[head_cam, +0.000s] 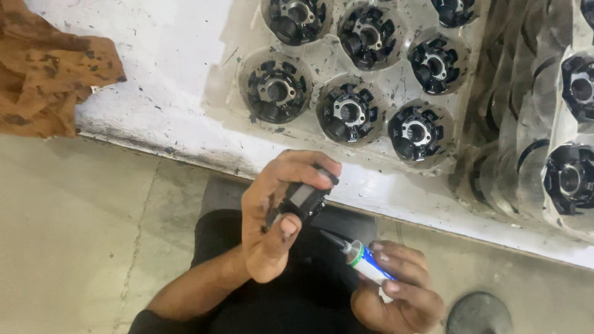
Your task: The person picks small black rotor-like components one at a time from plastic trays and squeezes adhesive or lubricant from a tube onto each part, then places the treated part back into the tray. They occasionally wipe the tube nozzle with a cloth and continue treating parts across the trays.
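- Down near the middle of the view, we hold one black round part (301, 201) in our left hand (272, 216), pinched between the thumb below and the fingers curled over its top.
- Our right hand (396, 291) is closed around one white tube with a blue and green label (366, 263), gripped by fingers and thumb.
- We see the tube's long axis slanting from near right to far left, its dark nozzle (331, 239) pointing up-left at the held part, close to it but apart.
- We count six whole black round parts in the clear moulded tray (396, 74) on the white bench (161, 80) beyond, with a seventh cut off at the far edge.
- We count two more in a stack of trays (526, 124) at the right.
- One brown stained rag (43, 68) lies far left.
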